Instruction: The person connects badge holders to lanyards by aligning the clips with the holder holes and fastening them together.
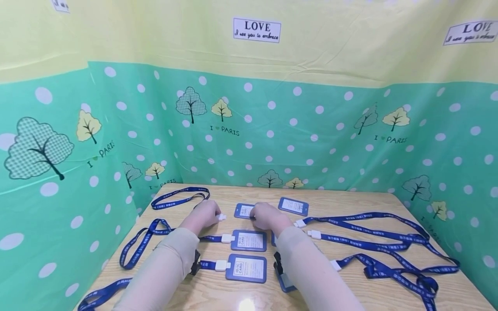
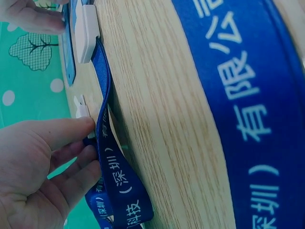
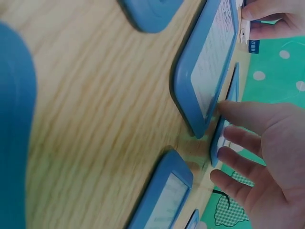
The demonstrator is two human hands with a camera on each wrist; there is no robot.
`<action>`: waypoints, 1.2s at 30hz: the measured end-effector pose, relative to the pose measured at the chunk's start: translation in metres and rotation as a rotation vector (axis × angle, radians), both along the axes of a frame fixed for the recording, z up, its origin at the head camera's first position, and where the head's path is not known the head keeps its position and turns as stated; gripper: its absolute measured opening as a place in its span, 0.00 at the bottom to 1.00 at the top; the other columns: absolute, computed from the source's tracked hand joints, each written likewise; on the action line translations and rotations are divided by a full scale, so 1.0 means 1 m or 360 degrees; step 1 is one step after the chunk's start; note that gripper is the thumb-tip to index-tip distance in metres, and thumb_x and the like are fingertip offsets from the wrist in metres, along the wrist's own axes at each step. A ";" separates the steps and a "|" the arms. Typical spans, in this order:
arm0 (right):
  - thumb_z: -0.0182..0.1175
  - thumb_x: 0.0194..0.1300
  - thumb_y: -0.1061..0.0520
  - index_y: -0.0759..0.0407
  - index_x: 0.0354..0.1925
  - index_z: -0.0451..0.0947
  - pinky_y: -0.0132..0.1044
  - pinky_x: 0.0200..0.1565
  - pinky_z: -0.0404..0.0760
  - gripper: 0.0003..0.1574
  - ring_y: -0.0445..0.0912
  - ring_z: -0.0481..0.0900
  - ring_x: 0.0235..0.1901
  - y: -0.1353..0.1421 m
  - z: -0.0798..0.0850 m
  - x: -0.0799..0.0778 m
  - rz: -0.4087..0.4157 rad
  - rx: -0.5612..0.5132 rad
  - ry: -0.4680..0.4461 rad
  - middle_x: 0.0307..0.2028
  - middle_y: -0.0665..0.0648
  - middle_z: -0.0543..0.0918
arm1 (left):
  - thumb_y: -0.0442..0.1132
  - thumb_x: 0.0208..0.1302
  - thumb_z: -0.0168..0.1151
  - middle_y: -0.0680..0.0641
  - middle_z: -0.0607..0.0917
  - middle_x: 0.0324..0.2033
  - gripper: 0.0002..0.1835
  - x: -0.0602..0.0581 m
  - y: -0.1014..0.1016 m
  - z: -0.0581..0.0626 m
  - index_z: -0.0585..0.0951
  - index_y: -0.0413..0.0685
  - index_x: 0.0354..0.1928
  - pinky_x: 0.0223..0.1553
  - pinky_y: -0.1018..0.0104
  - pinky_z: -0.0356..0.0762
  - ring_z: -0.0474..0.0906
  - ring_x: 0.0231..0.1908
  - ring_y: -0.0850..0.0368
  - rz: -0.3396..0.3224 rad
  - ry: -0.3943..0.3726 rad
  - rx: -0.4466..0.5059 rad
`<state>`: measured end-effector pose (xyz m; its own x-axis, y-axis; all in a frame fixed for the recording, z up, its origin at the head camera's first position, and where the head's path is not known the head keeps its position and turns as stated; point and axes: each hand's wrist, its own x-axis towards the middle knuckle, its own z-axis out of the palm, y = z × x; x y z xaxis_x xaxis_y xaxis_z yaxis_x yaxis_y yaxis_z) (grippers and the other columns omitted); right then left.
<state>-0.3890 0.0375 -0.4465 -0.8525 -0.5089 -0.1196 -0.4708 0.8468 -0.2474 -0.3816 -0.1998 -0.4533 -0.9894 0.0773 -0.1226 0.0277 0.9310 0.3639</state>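
My left hand (image 1: 205,214) pinches the white plastic clip (image 2: 83,111) of a blue lanyard between thumb and fingers. The lanyard's printed strap (image 2: 125,183) runs beneath and beside the fingers in the left wrist view. Just right of the clip, a blue ID card holder (image 1: 243,211) lies flat at the back of the table. My right hand (image 1: 268,216) is at that holder's right end. In the right wrist view its thumb and fingers are spread loosely, with fingertips overlapping the holder (image 3: 232,90).
Nearer me lie two card holders (image 1: 249,240) (image 1: 246,268) with lanyards attached on the left. Another holder (image 1: 293,206) lies at back right; others are partly hidden under the right arm. Several lanyards (image 1: 373,246) spread right, and a looped lanyard (image 1: 179,198) sits back left. A patterned curtain (image 1: 272,129) stands behind.
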 end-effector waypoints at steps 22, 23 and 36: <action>0.70 0.61 0.53 0.47 0.70 0.73 0.57 0.71 0.63 0.39 0.58 0.63 0.72 0.005 0.006 0.004 -0.0188 -0.0062 -0.0058 0.76 0.58 0.62 | 0.34 0.62 0.72 0.45 0.86 0.44 0.11 0.001 0.000 0.001 0.88 0.44 0.47 0.56 0.48 0.79 0.81 0.46 0.48 0.0022 -0.0039 0.0049; 0.70 0.61 0.53 0.48 0.70 0.73 0.56 0.71 0.64 0.39 0.58 0.64 0.72 0.005 0.004 0.004 -0.0187 -0.0038 -0.0064 0.75 0.58 0.64 | 0.34 0.62 0.72 0.45 0.86 0.44 0.11 0.001 0.000 0.001 0.88 0.44 0.47 0.56 0.47 0.79 0.82 0.46 0.47 0.0019 -0.0037 0.0046; 0.69 0.64 0.55 0.52 0.67 0.76 0.53 0.67 0.71 0.33 0.55 0.74 0.65 0.010 0.001 0.004 -0.0149 -0.0012 -0.0091 0.63 0.58 0.79 | 0.35 0.62 0.72 0.44 0.86 0.45 0.11 0.003 0.000 0.002 0.88 0.44 0.47 0.56 0.47 0.79 0.82 0.48 0.46 0.0004 -0.0014 0.0028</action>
